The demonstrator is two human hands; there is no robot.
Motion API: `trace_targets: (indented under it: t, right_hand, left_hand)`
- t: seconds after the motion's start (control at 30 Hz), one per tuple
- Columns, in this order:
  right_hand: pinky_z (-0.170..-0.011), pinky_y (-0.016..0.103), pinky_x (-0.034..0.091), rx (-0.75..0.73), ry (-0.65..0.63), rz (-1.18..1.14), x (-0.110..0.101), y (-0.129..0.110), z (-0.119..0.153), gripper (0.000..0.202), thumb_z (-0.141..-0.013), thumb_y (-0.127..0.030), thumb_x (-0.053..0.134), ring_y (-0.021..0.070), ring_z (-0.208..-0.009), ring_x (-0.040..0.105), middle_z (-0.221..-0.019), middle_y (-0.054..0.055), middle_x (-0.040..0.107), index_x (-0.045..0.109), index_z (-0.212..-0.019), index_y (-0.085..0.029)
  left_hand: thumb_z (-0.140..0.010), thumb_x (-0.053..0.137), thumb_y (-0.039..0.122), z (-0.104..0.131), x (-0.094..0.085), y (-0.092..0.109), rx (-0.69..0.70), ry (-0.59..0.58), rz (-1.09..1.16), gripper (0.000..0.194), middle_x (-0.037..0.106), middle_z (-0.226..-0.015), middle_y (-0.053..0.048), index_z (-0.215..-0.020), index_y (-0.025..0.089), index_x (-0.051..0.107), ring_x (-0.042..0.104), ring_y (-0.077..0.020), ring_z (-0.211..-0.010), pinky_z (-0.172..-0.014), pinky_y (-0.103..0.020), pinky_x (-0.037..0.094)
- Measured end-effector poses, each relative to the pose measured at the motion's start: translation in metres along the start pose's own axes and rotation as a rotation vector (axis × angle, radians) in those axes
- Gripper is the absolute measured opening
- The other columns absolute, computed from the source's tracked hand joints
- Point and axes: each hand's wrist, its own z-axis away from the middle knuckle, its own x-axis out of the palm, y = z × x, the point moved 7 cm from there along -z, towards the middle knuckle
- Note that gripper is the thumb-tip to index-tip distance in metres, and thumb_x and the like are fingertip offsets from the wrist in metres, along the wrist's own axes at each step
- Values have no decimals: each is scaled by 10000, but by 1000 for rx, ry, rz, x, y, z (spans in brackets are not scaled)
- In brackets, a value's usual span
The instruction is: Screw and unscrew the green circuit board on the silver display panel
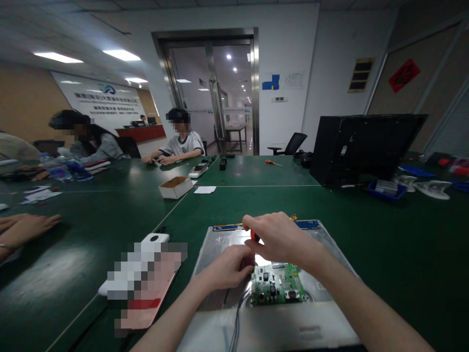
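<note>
My right hand is closed round a screwdriver with a red and black handle, held upright above the board's upper left corner. Its tip is hidden by my fingers. Close beneath, my left hand pinches at that same corner; what its fingertips grip is hidden. The green circuit board lies on the back of a flat silver display panel. Grey cables run from the board's left side toward me. A narrow blue circuit strip lines the panel's far edge.
Left of the panel lie a white device and a pink one, partly blurred out. A small open box, another screwdriver and a black monitor stand farther off. Another person's hand rests at the left.
</note>
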Motion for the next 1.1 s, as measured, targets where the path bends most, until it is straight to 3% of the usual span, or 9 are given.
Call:
trace_targets:
  t: [0.33, 0.5, 0.6, 0.8, 1.1]
  right_hand:
    - [-489, 286, 145, 17, -8, 43, -1, 2, -1, 264, -856, -457, 593, 150, -559, 565, -674, 10, 654, 549, -904, -201]
    - [-486, 276, 189, -56, -3, -40, -5, -5, 3, 177, -813, -270, 579, 142, -647, 583, -861, 17, 684, 517, -961, -193]
    - [-486, 280, 181, -46, 5, -43, -4, -4, 3, 188, -807, -205, 547, 143, -638, 585, -856, 14, 692, 519, -992, -192]
    - [-482, 278, 164, -11, 24, -14, -1, -1, -1, 149, -832, -278, 583, 145, -601, 584, -766, 4, 693, 519, -937, -194]
    - [-510, 274, 208, -7, 48, -21, -10, 2, 0, 169, -859, -319, 605, 149, -657, 612, -811, -7, 706, 535, -967, -210]
  left_hand:
    - [-771, 507, 125, 1, -3, 4, -10, -8, -4, 66, 599, -700, 7, -757, 177, 545, 532, -149, -618, -564, -243, 373]
    - [-789, 509, 134, 0, 0, -2, -2, -9, 9, 67, 618, -727, 0, -818, 171, 557, 543, -158, -640, -578, -248, 386]
    - [-781, 521, 134, 0, 2, -4, -5, -6, 10, 76, 631, -763, -14, -833, 167, 566, 552, -166, -669, -595, -251, 393]
    - [-755, 519, 122, 0, 0, -3, -27, -10, -2, 64, 607, -728, -6, -781, 173, 548, 537, -163, -658, -577, -244, 374]
    - [-738, 536, 135, 1, -4, 2, -49, -24, -5, 55, 573, -668, 13, -772, 174, 555, 508, -151, -604, -550, -241, 345]
